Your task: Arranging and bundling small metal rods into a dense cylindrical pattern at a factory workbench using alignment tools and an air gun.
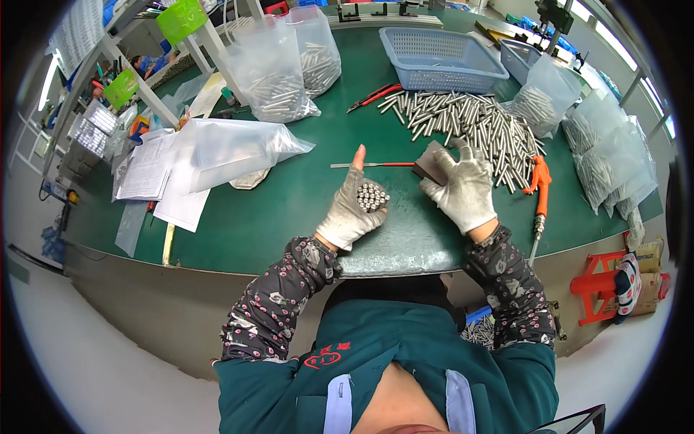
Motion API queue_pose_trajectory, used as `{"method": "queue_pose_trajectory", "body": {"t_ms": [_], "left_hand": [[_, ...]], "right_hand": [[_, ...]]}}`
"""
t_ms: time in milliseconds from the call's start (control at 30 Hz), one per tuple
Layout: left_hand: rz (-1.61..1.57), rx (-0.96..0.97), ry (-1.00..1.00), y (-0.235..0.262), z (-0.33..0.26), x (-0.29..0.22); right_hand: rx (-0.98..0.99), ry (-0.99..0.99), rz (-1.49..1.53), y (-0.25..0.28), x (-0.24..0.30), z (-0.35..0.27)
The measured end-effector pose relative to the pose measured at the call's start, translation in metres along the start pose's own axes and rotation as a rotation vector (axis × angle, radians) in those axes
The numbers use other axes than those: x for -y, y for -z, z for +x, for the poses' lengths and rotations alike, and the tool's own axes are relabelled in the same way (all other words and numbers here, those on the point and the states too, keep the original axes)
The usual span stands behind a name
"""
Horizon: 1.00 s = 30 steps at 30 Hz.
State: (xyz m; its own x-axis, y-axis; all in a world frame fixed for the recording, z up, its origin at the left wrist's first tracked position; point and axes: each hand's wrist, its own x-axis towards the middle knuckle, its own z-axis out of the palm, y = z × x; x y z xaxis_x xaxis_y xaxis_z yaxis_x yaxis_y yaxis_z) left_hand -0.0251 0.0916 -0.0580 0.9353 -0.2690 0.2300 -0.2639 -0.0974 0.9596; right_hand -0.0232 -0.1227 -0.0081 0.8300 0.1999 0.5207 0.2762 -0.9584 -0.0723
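Observation:
My left hand (343,215), in a white work glove with the thumb bare, is closed around a bundle of metal pins (371,196). Their round ends face up toward me. To its right, my right hand (463,189), also gloved with bare fingertips, grips a grey-brown block (431,165) tilted over the green table. A thin flat metal tool with a red handle (390,164) lies just beyond both hands, its right end at the block. Behind the right hand spreads a heap of loose metal pins (470,116).
A blue plastic basket (441,69) and red-handled pliers (374,97) border the heap. Bags of pins stand at the back left (271,79) and right (611,148). An orange air gun (538,177) lies right of my hand. Papers (148,170) and an empty-looking plastic bag (238,152) cover the left.

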Motion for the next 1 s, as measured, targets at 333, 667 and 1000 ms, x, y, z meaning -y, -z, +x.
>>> {"method": "queue_pose_trajectory", "body": {"t_ms": [333, 667, 1000], "left_hand": [[0.118, 0.029, -0.196, 0.002, -0.002, 0.004], [0.73, 0.019, -0.288, 0.011, -0.008, -0.004], [0.34, 0.119, -0.059, 0.012, -0.005, 0.007]], "right_hand": [[0.459, -0.035, 0.89, -0.023, 0.051, -0.001], [0.476, -0.103, 1.137, -0.027, 0.046, -0.007], [0.36, 0.046, 1.058, -0.033, 0.053, -0.012]]}}
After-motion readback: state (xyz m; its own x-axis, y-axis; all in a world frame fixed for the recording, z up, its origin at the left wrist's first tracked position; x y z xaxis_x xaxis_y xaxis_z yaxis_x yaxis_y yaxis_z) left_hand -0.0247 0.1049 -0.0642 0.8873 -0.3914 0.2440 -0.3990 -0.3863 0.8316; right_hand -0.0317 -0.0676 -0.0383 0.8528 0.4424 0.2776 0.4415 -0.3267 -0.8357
